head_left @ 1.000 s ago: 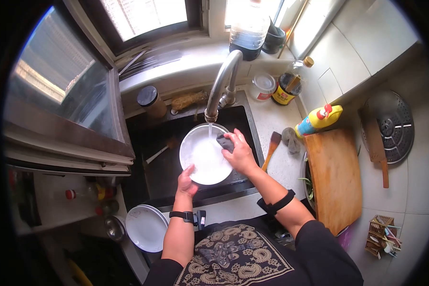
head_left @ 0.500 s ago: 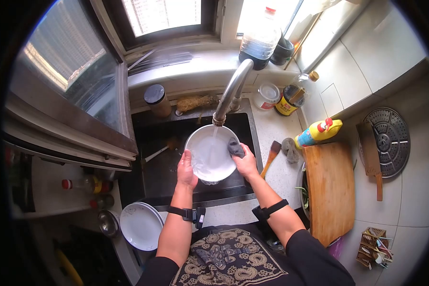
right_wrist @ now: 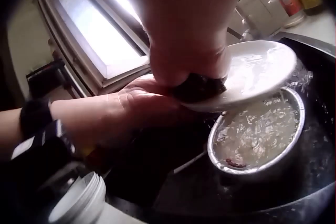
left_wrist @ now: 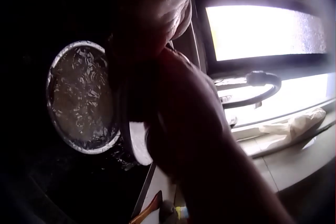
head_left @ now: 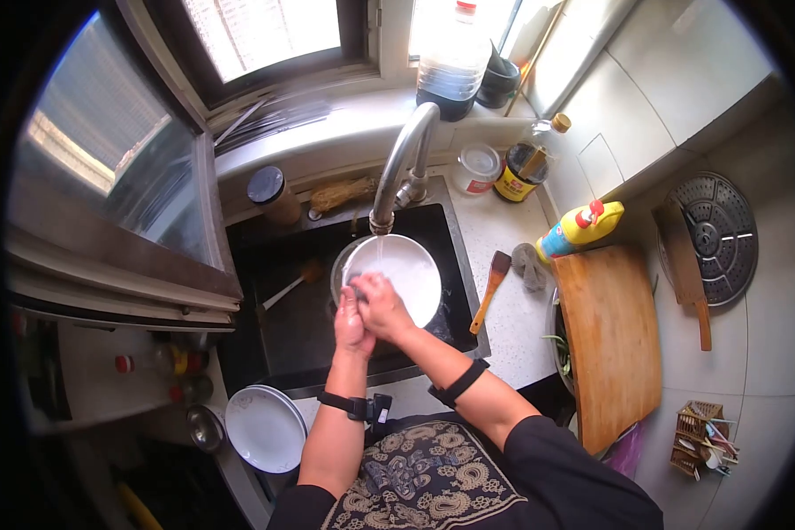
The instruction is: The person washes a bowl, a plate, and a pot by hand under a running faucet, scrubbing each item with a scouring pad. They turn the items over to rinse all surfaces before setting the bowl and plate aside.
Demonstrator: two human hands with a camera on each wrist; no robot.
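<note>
**Scrubbing plate rim under running tap**

Both hands meet at one edge of the plate point(head_left: 404, 278), which is held over the sink point(head_left: 296, 340) beneath the tap point(head_left: 396, 172). Right hand point(head_left: 382, 305): the fingers are curled round a dark cloth point(right_wrist: 197, 87) and pinch it against the rim. Left hand point(head_left: 350, 325): it lies just beside the right fingers, clasps the same rim and appears to bear the plate's weight. Water lands on the plate beyond the fingertips. A basin point(right_wrist: 260, 134) full of water sits directly below the fingers and plate, apart from both.

Assessment: the left grip needs to be firm, since the rim is wet and the plate hangs free over the basin. The cloth is best worked round the rim while the left fingers turn the plate, so the stream rinses each wiped part. A slight tilt away from the fingers would let the water drain into the basin.

Limits: the left wrist view is dark and mostly filled by the hand. The left fingertips under the plate are hidden. The plate's underside cannot be judged. The cloth barely shows in the head view.
</note>
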